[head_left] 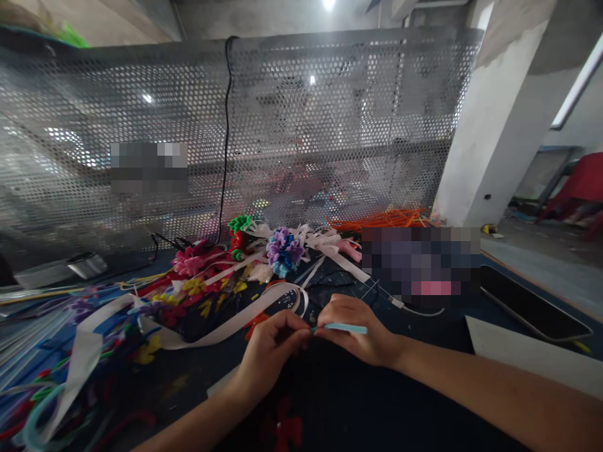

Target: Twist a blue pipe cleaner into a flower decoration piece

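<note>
My left hand and my right hand meet low in the middle of the head view, over a dark table. Both pinch a thin light-blue strip; it lies across my right hand's fingers and its left end sits between my left thumb and forefinger. Just beyond the hands lies a long white ribbon that curls across the table. Further back is a purple and blue ribbon flower, beside green and red ones.
A perforated metal screen stands across the back of the table, with a black cable hanging down it. Coloured strips and pipe cleaners pile up at the left. Orange sticks lie at the back right. A dark phone and white sheet lie right.
</note>
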Demonstrator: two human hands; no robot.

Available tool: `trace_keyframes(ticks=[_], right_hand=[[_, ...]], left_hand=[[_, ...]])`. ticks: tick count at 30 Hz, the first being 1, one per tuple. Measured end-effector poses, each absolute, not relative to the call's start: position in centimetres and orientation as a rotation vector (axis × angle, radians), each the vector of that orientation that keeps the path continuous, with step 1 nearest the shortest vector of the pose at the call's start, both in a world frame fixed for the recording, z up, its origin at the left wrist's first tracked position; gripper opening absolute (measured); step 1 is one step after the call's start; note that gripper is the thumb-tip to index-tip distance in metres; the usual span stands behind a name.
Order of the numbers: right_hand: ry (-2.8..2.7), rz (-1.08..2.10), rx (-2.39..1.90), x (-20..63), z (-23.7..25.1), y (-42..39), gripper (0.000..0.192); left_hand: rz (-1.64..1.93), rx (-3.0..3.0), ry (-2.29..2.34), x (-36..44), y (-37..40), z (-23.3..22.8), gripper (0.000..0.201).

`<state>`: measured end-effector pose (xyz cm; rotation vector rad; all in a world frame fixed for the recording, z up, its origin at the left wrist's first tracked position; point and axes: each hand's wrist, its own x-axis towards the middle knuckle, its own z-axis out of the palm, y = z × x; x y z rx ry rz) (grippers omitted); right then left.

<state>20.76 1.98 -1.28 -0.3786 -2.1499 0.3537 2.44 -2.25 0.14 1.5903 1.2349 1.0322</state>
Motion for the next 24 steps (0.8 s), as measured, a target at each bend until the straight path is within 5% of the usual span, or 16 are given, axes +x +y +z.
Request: trace_keyframes(ticks=[15,24], right_hand=[[-2.092,0.529,-0.437,20.74,-1.67,2.06,0.010],[-2.130,0.362,-0.327,20.90,-1.90,2.18,0.011]], left_hand=[[1.048,1.522,1.344,2.81,-1.92,0.93,0.020],[0.973,1.823,1.450,2.66,-2.39,0.36,0.016]])
